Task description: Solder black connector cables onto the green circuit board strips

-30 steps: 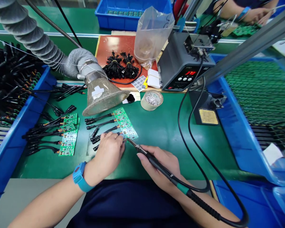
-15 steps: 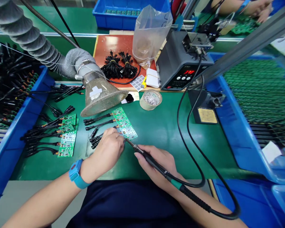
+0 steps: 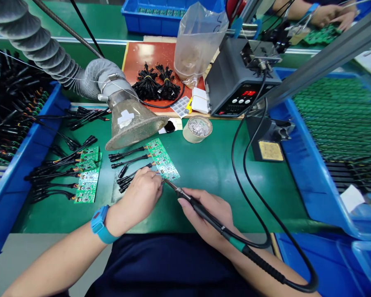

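Observation:
My right hand (image 3: 210, 211) is wrapped round a soldering iron (image 3: 200, 209), whose tip reaches the near edge of a green circuit board panel (image 3: 162, 159). Beside that tip, my left hand (image 3: 144, 190) is closed, its fingertips bent down at the panel's lower left. Whatever they pinch is hidden under the hand. Short black cables (image 3: 130, 161) run leftward from the panel, joined to it by coloured wires. Further left lies a second group of green boards (image 3: 88, 181) with black cables attached.
A fume extractor hood (image 3: 134, 126) hangs above the boards. Behind are a solder pot-like round tin (image 3: 198, 128), a soldering station (image 3: 241, 88) and bundled cables (image 3: 156, 84). An iron stand (image 3: 267, 138) is right. Blue bins (image 3: 324, 202) flank the bench. Another person's hands (image 3: 330, 16) work at the back.
The view has shifted slightly. My right hand and the soldering iron have moved a little to the right, with the tip still by my left fingertips. My left hand keeps its place.

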Motion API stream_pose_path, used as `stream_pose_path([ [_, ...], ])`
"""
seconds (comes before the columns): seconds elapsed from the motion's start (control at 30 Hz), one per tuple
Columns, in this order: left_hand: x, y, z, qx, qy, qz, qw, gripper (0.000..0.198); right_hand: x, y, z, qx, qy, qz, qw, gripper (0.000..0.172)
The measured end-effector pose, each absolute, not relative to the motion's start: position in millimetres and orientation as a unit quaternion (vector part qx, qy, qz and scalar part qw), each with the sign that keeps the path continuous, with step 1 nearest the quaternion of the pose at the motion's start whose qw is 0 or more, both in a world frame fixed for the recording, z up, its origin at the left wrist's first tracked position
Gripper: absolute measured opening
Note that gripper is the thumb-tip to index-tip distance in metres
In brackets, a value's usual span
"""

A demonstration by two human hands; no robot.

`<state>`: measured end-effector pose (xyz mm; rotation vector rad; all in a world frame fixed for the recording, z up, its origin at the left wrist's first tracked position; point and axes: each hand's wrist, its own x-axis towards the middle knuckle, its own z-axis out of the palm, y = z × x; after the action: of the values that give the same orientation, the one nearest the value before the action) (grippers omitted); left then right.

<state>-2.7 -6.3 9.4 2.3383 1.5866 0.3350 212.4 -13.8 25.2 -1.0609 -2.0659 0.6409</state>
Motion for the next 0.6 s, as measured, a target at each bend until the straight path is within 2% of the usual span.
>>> stream_pose_path([
  [0.6, -1.6, -5.8, 11.1, 0.810, 0.558, 0.094, 0.152, 0.017, 206.6, -8.5, 25.8, -0.415, -0.791, 0.268, 0.361, 0.010],
])
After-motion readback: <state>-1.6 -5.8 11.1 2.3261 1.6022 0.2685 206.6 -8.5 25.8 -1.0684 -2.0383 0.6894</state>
